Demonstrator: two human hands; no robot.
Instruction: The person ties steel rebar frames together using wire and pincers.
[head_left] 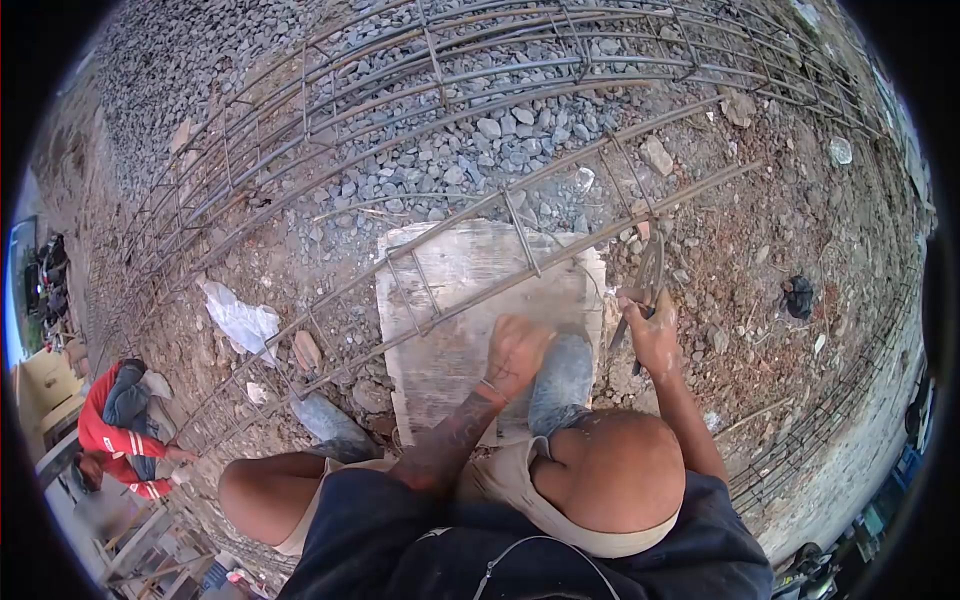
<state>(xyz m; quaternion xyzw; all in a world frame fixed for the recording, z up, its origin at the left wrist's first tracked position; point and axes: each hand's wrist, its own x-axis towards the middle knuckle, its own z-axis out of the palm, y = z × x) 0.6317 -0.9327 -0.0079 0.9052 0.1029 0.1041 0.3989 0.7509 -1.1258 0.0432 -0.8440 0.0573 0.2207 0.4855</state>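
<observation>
A long rebar cage (pixel 435 322) lies slantwise over a worn plywood board (pixel 430 385). My right hand (pixel 652 335) is closed round the handles of metal pincers (pixel 655 258), whose head is up near the right part of the cage, by a stirrup. Above the board, in front of my right boot, my left hand (pixel 520 350) is closed with its back up. Its fingers are blurred, and what they hold, if anything, cannot be made out. A thin wire curves near the board's right edge.
More rebar cages (pixel 440 75) lie over grey gravel (pixel 190 60) at the top, and others at the lower right. A person in red (pixel 110 425) crouches at the left end of the cage. White plastic (pixel 240 318), brick pieces and a black scrap (pixel 797 297) lie on the soil.
</observation>
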